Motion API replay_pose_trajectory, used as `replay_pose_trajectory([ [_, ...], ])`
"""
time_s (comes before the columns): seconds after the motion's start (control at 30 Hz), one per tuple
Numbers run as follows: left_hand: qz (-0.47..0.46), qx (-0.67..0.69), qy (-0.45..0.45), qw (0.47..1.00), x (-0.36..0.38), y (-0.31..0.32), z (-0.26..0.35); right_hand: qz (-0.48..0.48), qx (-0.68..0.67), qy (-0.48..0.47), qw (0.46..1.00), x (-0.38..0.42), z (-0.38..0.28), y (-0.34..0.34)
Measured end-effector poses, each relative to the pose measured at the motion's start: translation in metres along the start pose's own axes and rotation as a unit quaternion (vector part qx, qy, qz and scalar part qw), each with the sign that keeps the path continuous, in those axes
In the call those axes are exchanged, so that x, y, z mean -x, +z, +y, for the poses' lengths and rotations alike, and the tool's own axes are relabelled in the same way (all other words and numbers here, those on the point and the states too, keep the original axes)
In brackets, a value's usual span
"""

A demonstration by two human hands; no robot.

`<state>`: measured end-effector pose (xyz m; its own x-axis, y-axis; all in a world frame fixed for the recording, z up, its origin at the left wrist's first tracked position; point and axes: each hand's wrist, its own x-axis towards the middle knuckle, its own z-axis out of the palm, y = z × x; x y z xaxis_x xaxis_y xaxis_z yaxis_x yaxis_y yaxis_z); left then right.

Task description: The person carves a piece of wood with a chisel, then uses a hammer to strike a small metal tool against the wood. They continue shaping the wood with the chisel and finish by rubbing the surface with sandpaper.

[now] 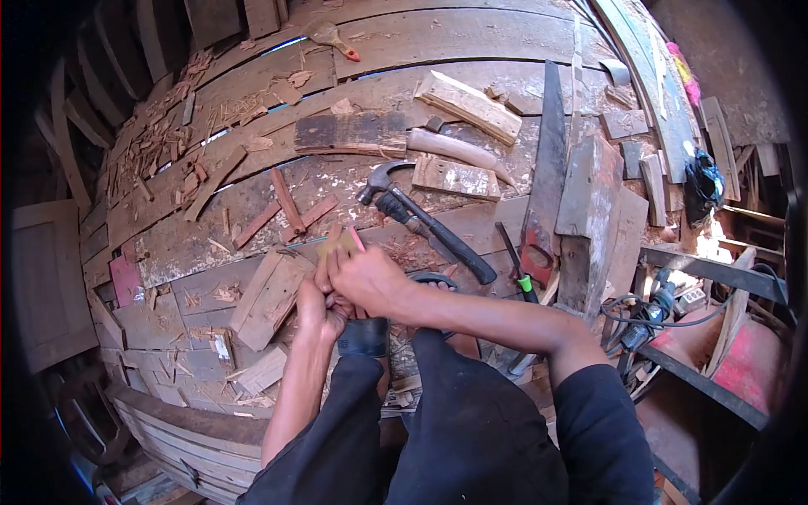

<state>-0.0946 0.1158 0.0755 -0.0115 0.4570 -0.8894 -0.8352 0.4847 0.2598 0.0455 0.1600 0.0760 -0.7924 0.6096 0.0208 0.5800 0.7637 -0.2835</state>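
My right hand [364,276] is closed, its fingers curled round a small flat piece [358,239] with a pink edge and a yellowish part; its kind I cannot make out. My left hand [315,310] is closed just below and against the right one. What its fingers grip is hidden. Both hands are above my foot, close to a short wood block [271,296] lying on the left. Beyond them a claw hammer [438,227] lies on the planks, beside a tool with a dark wrapped handle [396,207]. Reddish wood strips [288,202] lie crossed ahead of my hands.
To the right lie a handsaw [549,160], a green-and-black-handled tool [522,273] and a thick timber [587,219]. Wood offcuts [470,107] and a paintbrush [333,39] lie farther off. A corded power tool [648,318] sits at far right. Shavings litter the planks.
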Motion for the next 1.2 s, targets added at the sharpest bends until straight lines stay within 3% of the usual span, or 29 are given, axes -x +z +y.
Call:
replay_pose_trajectory([
  [0.03,-0.026,0.011,-0.036,0.999,0.002,0.0,0.004,-0.04,-0.037,0.04,0.998,-0.009,0.007,0.008],
  [0.13,0.073,-0.075,0.02,0.994,0.002,0.015,-0.003,-0.016,0.026,0.001,1.0,-0.007,-0.006,-0.008],
  [0.17,0.058,-0.036,0.012,0.998,0.006,0.017,-0.002,0.04,0.046,-0.016,0.998,0.0,-0.013,-0.01],
  [0.2,0.045,0.004,0.003,0.999,0.011,0.018,0.0,0.013,0.025,-0.013,1.0,-0.007,-0.007,-0.003],
  [0.27,-0.164,0.052,-0.055,0.984,-0.02,-0.044,0.004,-0.047,-0.003,-0.003,0.999,-0.018,0.025,0.009],
  [0.4,0.12,-0.061,0.048,0.99,0.017,0.035,-0.007,0.043,0.0,-0.05,0.998,-0.005,-0.004,0.001],
  [0.43,0.028,-0.042,0.015,0.999,-0.008,-0.013,-0.003,0.015,-0.035,-0.02,0.999,-0.005,-0.002,0.0],
  [0.5,-0.006,-0.023,-0.008,1.0,0.0,-0.004,0.006,-0.058,-0.021,0.015,0.998,-0.027,0.025,0.019],
  [0.53,-0.02,-0.018,-0.025,0.999,0.004,-0.001,0.006,-0.048,-0.013,0.012,0.999,-0.026,0.024,0.018],
  [0.67,0.033,-0.055,0.011,0.998,-0.006,-0.013,0.0,0.056,-0.007,0.001,0.998,-0.007,-0.007,0.005],
  [0.7,0.009,-0.012,-0.015,1.0,0.004,-0.008,0.007,0.019,-0.037,0.04,0.998,-0.013,0.007,0.01],
  [0.73,0.01,-0.008,-0.022,1.0,0.006,-0.003,0.007,-0.093,-0.026,0.081,0.992,-0.028,0.031,0.009],
  [0.8,0.013,-0.003,-0.032,0.999,0.004,0.007,0.009,-0.075,-0.055,0.02,0.995,-0.024,0.033,0.002],
  [0.87,0.014,-0.011,0.0,1.0,0.005,-0.007,0.002,0.043,-0.067,0.006,0.997,-0.011,-0.004,0.006],
  [0.9,0.037,-0.014,0.004,0.999,0.008,-0.01,-0.001,0.0,-0.136,0.024,0.99,-0.011,0.0,0.006],
  [1.0,0.022,0.014,-0.017,1.0,-0.011,-0.023,0.001,-0.07,-0.097,0.025,0.993,-0.037,0.029,0.017],
  [1.1,0.034,-0.067,0.02,0.997,0.003,-0.008,-0.004,0.143,-0.103,-0.102,0.979,-0.027,-0.012,0.019],
  [1.17,-0.003,0.067,-0.05,0.996,-0.009,-0.033,-0.006,-0.075,-0.224,0.002,0.972,-0.028,0.013,0.0],
  [1.2,0.022,0.114,-0.063,0.991,-0.021,-0.049,-0.012,-0.08,-0.099,0.071,0.989,-0.033,0.031,-0.001],
])
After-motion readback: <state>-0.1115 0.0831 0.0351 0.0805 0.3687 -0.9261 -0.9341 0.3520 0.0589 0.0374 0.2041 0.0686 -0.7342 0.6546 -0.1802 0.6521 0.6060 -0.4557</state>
